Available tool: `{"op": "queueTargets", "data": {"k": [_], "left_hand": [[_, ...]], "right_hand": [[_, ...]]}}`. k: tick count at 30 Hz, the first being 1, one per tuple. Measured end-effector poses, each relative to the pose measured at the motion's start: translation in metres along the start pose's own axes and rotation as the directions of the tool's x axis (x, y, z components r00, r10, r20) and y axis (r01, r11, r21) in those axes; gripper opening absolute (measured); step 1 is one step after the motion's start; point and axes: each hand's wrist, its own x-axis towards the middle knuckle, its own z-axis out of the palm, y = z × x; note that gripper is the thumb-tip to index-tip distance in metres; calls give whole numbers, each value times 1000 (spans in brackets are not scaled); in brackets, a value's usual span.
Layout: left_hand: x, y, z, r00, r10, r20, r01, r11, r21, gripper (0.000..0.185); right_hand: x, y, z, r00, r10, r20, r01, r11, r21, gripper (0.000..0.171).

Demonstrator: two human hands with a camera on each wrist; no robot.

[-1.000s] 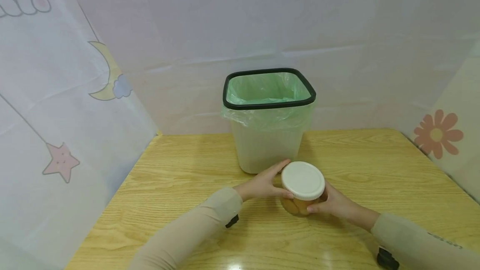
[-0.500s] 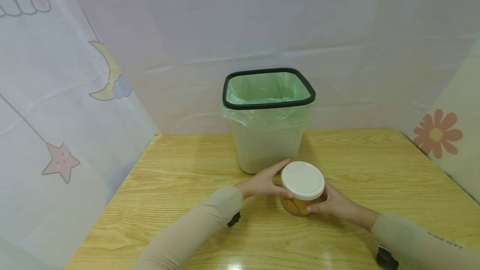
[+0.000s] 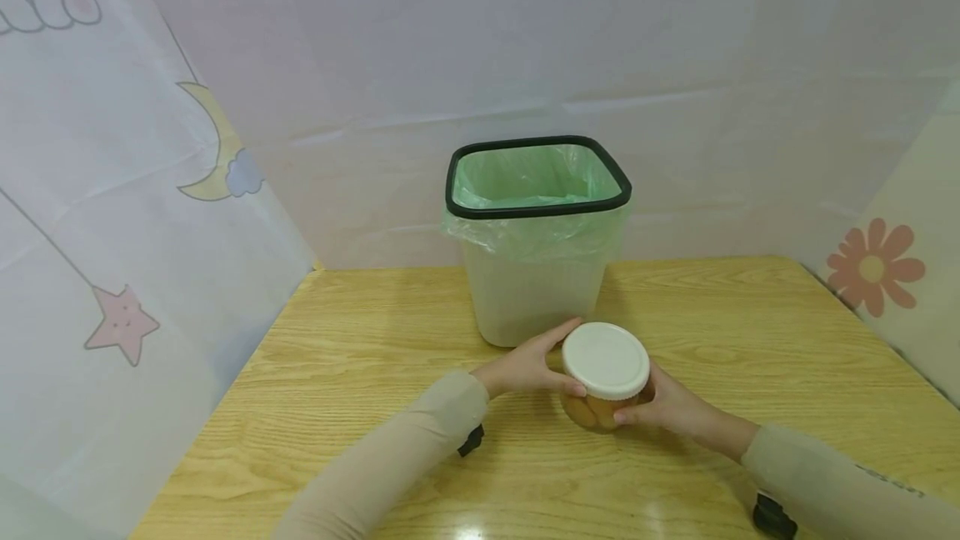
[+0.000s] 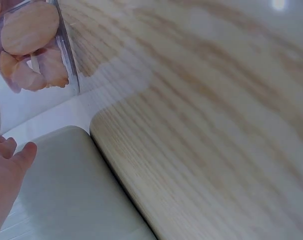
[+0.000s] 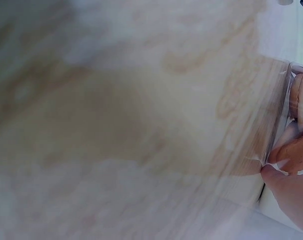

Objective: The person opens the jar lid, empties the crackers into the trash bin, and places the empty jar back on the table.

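A clear jar (image 3: 588, 413) with a round white screw lid (image 3: 606, 359) stands upright on the table in front of the bin. Round brown cookies (image 4: 30, 27) show through its wall in both wrist views. My left hand (image 3: 528, 369) grips the lid's left side, its thumb at the near edge and its fingers reaching round the far edge. From the right, my right hand (image 3: 667, 407) holds the jar's body below the lid, thumb on the near side. The lid sits on the jar. The right hand's other fingers are mostly hidden behind it.
A whitish bin (image 3: 536, 290) with a black rim (image 3: 540, 212) and a green bag liner (image 3: 517, 169) stands just behind the jar. Wood-grain table (image 3: 360, 340) surrounds them. Printed cloth (image 3: 360, 65) hangs behind and at both sides.
The left sleeve and wrist have shifted very slightly to the right. Both hands keep their hold, and the jar stays in place with its lid on.
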Motion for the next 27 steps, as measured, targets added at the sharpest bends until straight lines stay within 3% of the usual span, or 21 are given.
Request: {"op": "queueTargets", "data": {"k": [7, 19, 27], "left_hand": [[-3, 2, 5, 999, -2, -34, 1, 999, -34, 96], [-8, 8, 15, 994, -22, -103, 25, 999, 20, 97], [-12, 12, 18, 993, -26, -116, 30, 999, 35, 97]], "right_hand": [[1, 0, 1, 999, 20, -25, -20, 1000, -9, 100], [-1, 3, -1, 999, 32, 18, -33, 999, 14, 101], [0, 3, -2, 1000, 14, 28, -14, 1000, 18, 99]]}}
